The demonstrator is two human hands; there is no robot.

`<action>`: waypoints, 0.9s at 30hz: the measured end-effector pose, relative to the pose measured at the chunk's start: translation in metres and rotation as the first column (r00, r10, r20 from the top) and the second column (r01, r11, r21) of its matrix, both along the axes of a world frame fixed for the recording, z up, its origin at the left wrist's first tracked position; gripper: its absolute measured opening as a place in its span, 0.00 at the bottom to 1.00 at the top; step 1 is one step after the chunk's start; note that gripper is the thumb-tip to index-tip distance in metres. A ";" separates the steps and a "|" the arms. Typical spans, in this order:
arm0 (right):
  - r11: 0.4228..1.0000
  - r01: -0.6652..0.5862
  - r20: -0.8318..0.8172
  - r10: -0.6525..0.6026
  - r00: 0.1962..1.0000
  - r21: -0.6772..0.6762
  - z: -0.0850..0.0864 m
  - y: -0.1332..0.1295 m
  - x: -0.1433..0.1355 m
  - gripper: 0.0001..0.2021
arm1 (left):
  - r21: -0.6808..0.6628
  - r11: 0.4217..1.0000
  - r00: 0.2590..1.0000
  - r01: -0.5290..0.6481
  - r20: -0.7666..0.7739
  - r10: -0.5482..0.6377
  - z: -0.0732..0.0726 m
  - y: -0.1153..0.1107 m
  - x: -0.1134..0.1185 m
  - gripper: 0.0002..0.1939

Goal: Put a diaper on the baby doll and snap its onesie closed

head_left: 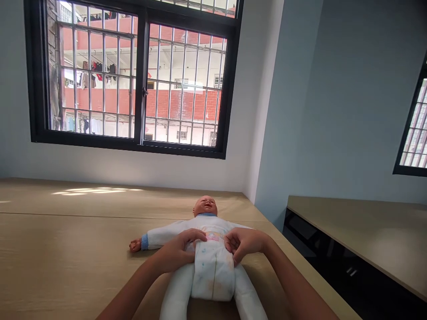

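Left hand point(185, 250): grip partly spread, fingers bent over the doll's waist at the upper corner of the diaper point(213, 273), thumb lower, at its side edge. Whether any fabric is caught between them cannot be told. Right hand point(246, 243): fingers curled, thumb pointing down to the diaper's opposite edge; the fingertips are partly hidden, so whether this grip pinches the material cannot be told.

The doll point(204, 224) lies face up on the wood-toned counter point(66, 262), between the two forearms. Its long axis runs away from the person, head toward the window point(140, 84), legs apart and pointing back toward the person. The arms extend sideways. The diaper covers the doll's lower front, its centre line running lengthwise, roughly in line with the body.
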State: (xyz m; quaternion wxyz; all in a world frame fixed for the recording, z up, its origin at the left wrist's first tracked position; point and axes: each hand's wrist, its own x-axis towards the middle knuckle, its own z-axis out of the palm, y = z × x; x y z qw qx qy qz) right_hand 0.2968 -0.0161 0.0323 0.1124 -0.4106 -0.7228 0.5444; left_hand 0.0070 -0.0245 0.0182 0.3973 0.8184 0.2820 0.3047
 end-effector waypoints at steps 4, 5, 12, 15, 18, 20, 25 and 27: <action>0.994 0.065 -0.032 -0.062 0.998 0.085 -0.005 0.004 -0.005 0.15 | 0.047 0.998 0.999 -0.042 0.027 0.040 -0.001 -0.003 0.003 0.15; 0.991 0.074 -0.035 -0.070 0.997 0.115 -0.005 0.004 -0.007 0.15 | 0.055 0.997 0.998 -0.051 0.036 0.049 -0.002 -0.003 0.004 0.15; 0.932 0.147 -0.092 -0.124 0.988 0.332 -0.006 0.004 -0.012 0.10 | 0.171 0.973 0.987 -0.156 0.061 0.148 -0.010 0.001 0.011 0.14; 0.919 0.194 -0.113 -0.165 0.980 0.343 -0.008 0.006 -0.010 0.09 | 0.217 0.957 0.981 -0.190 0.069 0.179 -0.011 0.001 0.015 0.14; 0.940 0.174 -0.078 -0.158 0.984 0.293 -0.008 0.007 -0.007 0.10 | 0.229 0.959 0.985 -0.169 0.079 0.154 -0.011 0.001 0.016 0.16; 0.959 0.141 -0.043 -0.134 0.990 0.248 -0.008 0.007 -0.005 0.11 | 0.208 0.969 0.989 -0.137 0.083 0.122 -0.012 0.002 0.014 0.16; 0.976 0.121 -0.027 -0.118 0.993 0.179 -0.007 0.005 -0.005 0.13 | 0.138 0.985 0.994 -0.101 0.050 0.095 -0.014 0.005 0.010 0.11; 0.971 0.140 -0.029 -0.137 0.990 0.193 -0.007 0.004 -0.007 0.12 | 0.129 0.988 0.996 -0.090 0.036 0.086 -0.013 0.006 0.008 0.09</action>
